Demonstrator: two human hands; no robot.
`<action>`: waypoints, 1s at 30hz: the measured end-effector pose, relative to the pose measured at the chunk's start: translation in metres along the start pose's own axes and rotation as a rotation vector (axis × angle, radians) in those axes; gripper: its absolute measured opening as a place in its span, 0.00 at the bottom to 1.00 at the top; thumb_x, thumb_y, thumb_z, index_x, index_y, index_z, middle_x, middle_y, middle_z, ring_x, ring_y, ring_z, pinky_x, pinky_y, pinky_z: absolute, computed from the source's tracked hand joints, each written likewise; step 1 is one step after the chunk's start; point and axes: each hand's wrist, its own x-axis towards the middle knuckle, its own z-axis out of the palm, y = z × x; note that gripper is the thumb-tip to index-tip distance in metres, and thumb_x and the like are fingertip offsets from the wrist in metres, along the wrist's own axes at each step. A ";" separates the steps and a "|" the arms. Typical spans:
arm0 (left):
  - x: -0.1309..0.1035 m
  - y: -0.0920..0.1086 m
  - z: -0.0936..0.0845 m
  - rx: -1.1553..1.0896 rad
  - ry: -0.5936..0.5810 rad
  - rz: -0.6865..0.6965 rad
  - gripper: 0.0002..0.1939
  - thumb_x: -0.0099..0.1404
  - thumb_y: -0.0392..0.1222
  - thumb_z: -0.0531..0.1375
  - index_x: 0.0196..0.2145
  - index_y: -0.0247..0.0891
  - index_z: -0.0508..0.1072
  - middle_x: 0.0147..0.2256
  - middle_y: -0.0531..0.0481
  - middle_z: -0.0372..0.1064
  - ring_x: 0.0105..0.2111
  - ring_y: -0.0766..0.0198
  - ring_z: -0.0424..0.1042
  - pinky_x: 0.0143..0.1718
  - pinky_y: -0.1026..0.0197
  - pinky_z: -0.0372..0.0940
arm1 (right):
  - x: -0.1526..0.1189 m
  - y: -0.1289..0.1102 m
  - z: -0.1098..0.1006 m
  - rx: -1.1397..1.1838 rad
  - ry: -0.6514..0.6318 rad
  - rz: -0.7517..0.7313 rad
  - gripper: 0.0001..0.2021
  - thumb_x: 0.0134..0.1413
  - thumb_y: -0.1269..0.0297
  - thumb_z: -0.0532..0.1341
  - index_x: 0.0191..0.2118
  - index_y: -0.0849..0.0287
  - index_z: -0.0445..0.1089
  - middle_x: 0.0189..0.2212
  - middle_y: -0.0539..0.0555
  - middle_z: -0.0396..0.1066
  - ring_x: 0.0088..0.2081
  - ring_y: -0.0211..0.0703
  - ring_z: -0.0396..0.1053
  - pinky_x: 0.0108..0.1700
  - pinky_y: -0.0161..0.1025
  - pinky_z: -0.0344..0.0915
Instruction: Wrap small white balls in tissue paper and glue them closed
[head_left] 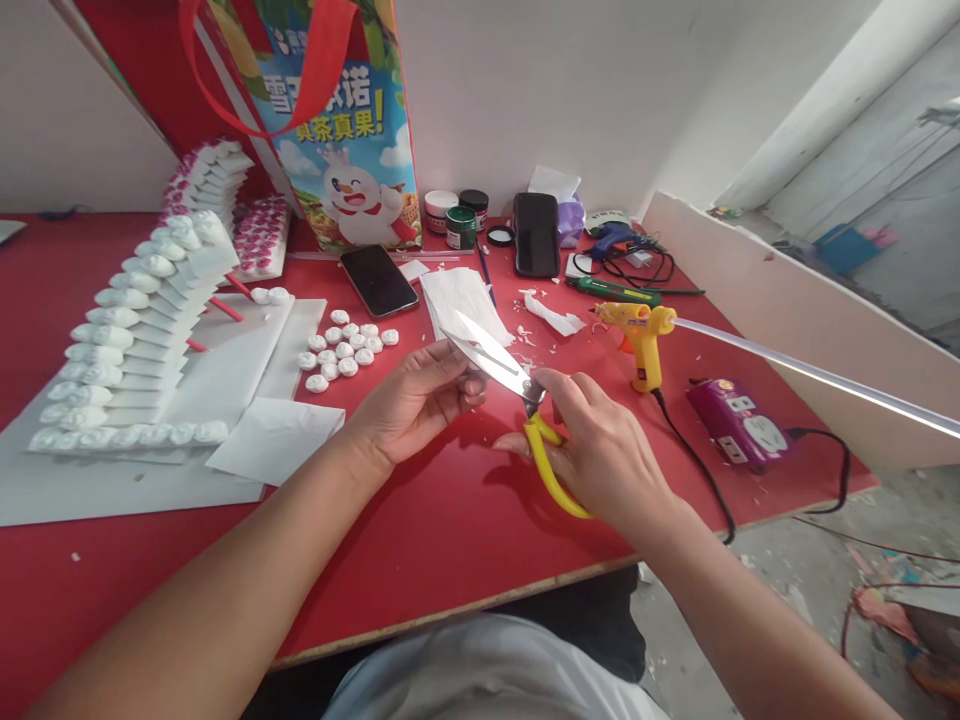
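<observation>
My right hand (600, 440) grips the yellow handles of a pair of scissors (495, 365), whose blades point up and left, slightly apart. My left hand (420, 395) is closed at the blades, thumb and fingers pinched; what is between them is hidden. Beyond the blades lies a stack of white tissue paper (459, 298) on the red table. Several small white rolled paper rosettes (345, 350) are grouped to the left of my left hand. Farther left stands a curved, stepped white paper model (154, 340) edged with similar rosettes, on white boards (296, 345).
A yellow glue gun (641, 340) with a long clear stick and a purple power box (739, 425) are at right. A phone (379, 281), paint jars (460, 228), a black case (536, 235), a green-handled tool (615, 291) and a printed bag (337, 130) stand or lie behind.
</observation>
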 end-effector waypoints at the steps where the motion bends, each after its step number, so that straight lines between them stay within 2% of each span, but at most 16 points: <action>1: 0.000 0.000 0.000 0.003 0.003 0.001 0.10 0.54 0.36 0.75 0.30 0.31 0.79 0.24 0.51 0.70 0.25 0.71 0.68 0.31 0.68 0.68 | 0.000 0.000 0.000 0.003 -0.003 0.004 0.30 0.65 0.39 0.56 0.54 0.64 0.69 0.34 0.57 0.69 0.27 0.43 0.64 0.29 0.38 0.58; 10: 0.000 0.002 0.002 0.024 0.031 -0.010 0.11 0.55 0.37 0.75 0.29 0.31 0.77 0.26 0.51 0.70 0.25 0.72 0.67 0.30 0.70 0.66 | -0.005 0.001 0.002 0.114 -0.008 0.071 0.28 0.65 0.39 0.55 0.50 0.62 0.71 0.32 0.57 0.71 0.29 0.44 0.66 0.31 0.38 0.60; 12: 0.000 0.002 0.002 0.034 0.030 -0.011 0.11 0.56 0.38 0.75 0.30 0.30 0.78 0.28 0.49 0.71 0.25 0.73 0.67 0.30 0.70 0.66 | -0.004 0.001 -0.001 0.213 -0.018 0.181 0.28 0.63 0.37 0.57 0.48 0.60 0.72 0.29 0.54 0.69 0.26 0.40 0.62 0.29 0.36 0.58; 15: 0.000 0.002 0.002 0.006 0.032 -0.017 0.11 0.53 0.35 0.76 0.33 0.31 0.80 0.31 0.48 0.73 0.28 0.71 0.71 0.30 0.70 0.67 | -0.002 0.005 -0.005 0.382 -0.039 0.377 0.25 0.58 0.38 0.62 0.46 0.57 0.71 0.22 0.45 0.59 0.22 0.35 0.54 0.25 0.34 0.53; 18: 0.000 0.003 0.001 -0.018 0.049 -0.014 0.13 0.51 0.31 0.76 0.35 0.33 0.82 0.31 0.49 0.74 0.31 0.69 0.73 0.31 0.70 0.67 | 0.001 0.013 -0.008 0.420 -0.023 0.456 0.24 0.57 0.40 0.64 0.47 0.55 0.69 0.21 0.42 0.54 0.23 0.35 0.52 0.25 0.33 0.51; 22: -0.001 0.004 0.001 0.005 0.046 0.007 0.14 0.51 0.30 0.75 0.37 0.31 0.83 0.31 0.48 0.75 0.32 0.69 0.74 0.32 0.70 0.69 | 0.000 0.019 -0.011 0.377 -0.015 0.473 0.25 0.58 0.39 0.63 0.48 0.55 0.67 0.23 0.43 0.57 0.24 0.36 0.53 0.27 0.34 0.53; 30: -0.001 0.003 0.000 0.012 0.044 -0.001 0.16 0.50 0.30 0.76 0.38 0.35 0.84 0.33 0.48 0.77 0.35 0.67 0.76 0.37 0.69 0.72 | -0.004 0.014 -0.012 0.255 -0.055 0.341 0.32 0.56 0.32 0.60 0.52 0.57 0.65 0.32 0.51 0.69 0.27 0.39 0.60 0.27 0.35 0.56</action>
